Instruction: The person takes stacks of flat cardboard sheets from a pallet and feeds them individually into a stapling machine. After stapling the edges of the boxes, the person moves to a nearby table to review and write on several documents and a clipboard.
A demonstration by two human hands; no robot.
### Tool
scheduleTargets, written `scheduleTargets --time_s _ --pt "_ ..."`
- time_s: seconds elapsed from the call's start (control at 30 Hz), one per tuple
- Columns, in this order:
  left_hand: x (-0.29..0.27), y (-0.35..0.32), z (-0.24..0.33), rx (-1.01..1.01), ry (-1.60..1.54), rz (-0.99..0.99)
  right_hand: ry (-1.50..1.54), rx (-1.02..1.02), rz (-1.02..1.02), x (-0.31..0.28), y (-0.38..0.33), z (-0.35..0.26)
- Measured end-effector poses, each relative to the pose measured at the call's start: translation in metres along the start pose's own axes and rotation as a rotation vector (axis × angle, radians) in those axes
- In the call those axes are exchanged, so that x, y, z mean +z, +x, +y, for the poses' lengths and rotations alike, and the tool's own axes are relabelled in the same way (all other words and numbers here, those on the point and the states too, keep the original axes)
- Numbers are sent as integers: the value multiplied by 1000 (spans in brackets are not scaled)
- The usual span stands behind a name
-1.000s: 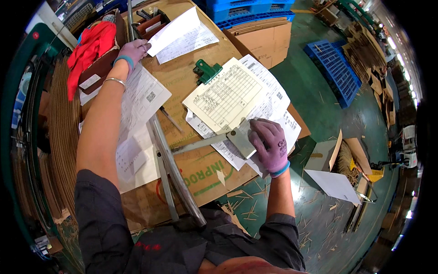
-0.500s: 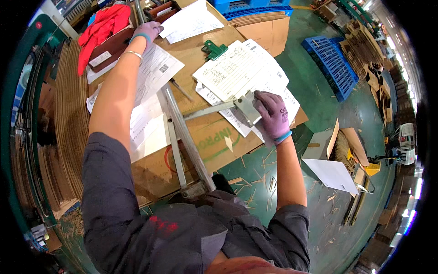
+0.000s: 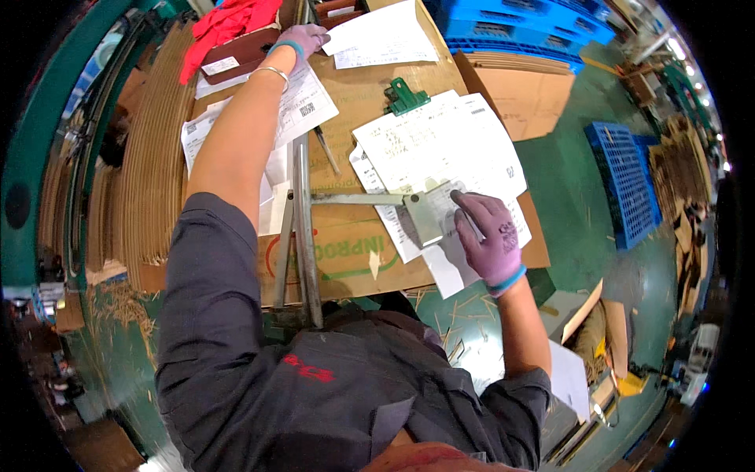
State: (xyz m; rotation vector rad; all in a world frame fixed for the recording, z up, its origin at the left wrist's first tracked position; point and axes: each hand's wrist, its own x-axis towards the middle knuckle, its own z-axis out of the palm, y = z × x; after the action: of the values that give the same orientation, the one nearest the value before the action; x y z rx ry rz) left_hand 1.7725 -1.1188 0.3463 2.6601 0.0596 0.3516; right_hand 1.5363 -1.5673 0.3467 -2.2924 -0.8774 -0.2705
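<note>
Grey metal makes the flat plate, which sits over white papers on the right part of your table. Your right hand is at the plate's right edge with bent fingers, but I can't tell if it grips it. A thin metal arm goes left from the plate to the long bar. Your left hand is far up, near a loose sheet; I can't tell what it grips, if anything. Beside it is a brown box with a red cloth flopped over it, so what's inside is hidden. Only a bit of another brown box shows above that hand, too little to see inside. On the floor at right, cardboard flaps stand by a straw-brown bundle.
</note>
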Motion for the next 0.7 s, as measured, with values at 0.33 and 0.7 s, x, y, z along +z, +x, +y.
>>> scheduleTargets --time_s 0.33,0.7 --pt "-7 -19 12 -115 -95 -5 -351 -973 -404 57 158 -32" --pt "-3 -17 12 -197 -170 22 -214 -1124 -397 127 197 -42"
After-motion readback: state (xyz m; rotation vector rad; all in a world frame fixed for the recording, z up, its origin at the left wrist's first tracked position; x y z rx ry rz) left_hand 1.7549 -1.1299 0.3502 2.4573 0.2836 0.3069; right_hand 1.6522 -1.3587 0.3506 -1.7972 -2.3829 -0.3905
